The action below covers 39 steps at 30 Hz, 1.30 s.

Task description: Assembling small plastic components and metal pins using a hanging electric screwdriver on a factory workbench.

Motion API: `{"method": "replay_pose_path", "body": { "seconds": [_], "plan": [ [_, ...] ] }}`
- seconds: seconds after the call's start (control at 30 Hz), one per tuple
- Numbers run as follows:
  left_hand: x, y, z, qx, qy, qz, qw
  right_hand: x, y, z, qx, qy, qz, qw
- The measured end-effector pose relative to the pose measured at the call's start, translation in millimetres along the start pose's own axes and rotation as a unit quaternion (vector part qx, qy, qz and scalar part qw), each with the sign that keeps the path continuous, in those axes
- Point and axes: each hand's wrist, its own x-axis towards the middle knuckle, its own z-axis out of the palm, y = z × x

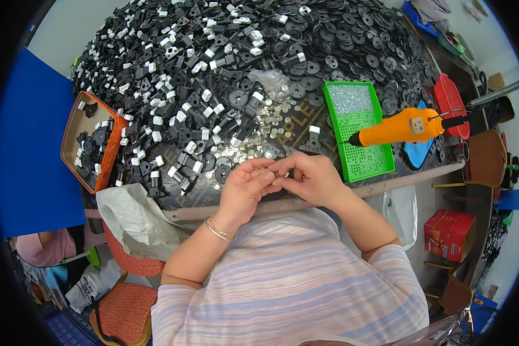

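Observation:
My left hand (243,189) and my right hand (312,177) meet at the table's near edge, fingertips pinched together. Whatever they hold is too small and covered to name. Just beyond them lie scattered small silvery metal discs (274,122) and a black wheel-like disc (223,173). A black part with a white end (313,138) lies beyond my right hand. To the right stands a green tray (370,176) with a perforated grid and many small bright pieces in its far section. An orange electric screwdriver (393,128) lies across this tray, its tip pointing left.
A big heap of black-and-white parts (173,86) covers the table's far left, and black discs (352,34) pile up at far right. At left stands an orange-rimmed bin (120,138); at right, a red basin (448,106) and a blue tray (416,154). A white sack (132,216) hangs nearby.

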Motion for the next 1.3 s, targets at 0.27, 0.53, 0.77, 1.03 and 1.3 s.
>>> {"method": "replay_pose_path", "body": {
  "seconds": [0.27,0.53,0.77,1.03,1.3],
  "plan": [
    [0,-1,-1,0.000,-0.010,-0.019,1.000,-10,9,-3,-0.002,0.031,0.015,0.999],
    [0,-8,2,0.025,-0.008,-0.022,0.999,-21,10,-5,0.038,0.057,0.055,0.996],
    [5,-8,0,-0.092,-0.072,-0.074,0.990,-25,14,3,0.131,0.028,0.060,0.989],
    [1,-11,2,-0.170,-0.112,-0.066,0.977,-23,13,12,0.375,0.048,0.040,0.925],
    [2,-10,6,-0.162,-0.099,-0.057,0.980,-29,17,15,0.345,0.066,0.037,0.935]
  ]
}}
